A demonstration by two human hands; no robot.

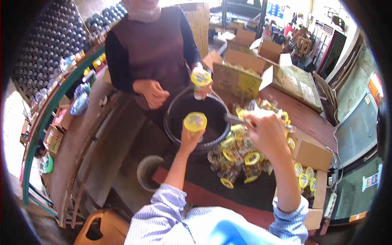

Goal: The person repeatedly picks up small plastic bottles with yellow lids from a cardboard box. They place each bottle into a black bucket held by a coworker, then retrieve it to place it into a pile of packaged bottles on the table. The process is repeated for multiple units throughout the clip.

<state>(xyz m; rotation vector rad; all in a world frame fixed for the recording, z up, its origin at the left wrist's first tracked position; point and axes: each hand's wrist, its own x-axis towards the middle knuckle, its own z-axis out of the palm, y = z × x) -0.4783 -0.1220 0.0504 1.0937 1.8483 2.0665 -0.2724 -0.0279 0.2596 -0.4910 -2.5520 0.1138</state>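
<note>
My left hand (190, 139) holds a plastic cup with a yellow printed lid (195, 122) over the near part of a large black tub (211, 107). In my right hand (265, 128) is a knife or similar flat metal blade (235, 119), which points left over the tub's right rim. A heap of plastic cups (237, 153), many with yellow rims, lies under and beside my right hand. Across the tub a co-worker holds another yellow-lidded cup (200, 79); the co-worker's other hand (153, 93) is empty beside the tub.
A cardboard box with cups (239, 79) stands behind the heap. Another open box (320, 183) with yellow-lidded cups is at the right. A round grey container (147, 171) stands lower left of the tub. An orange plastic chair (107, 228) is at the bottom left.
</note>
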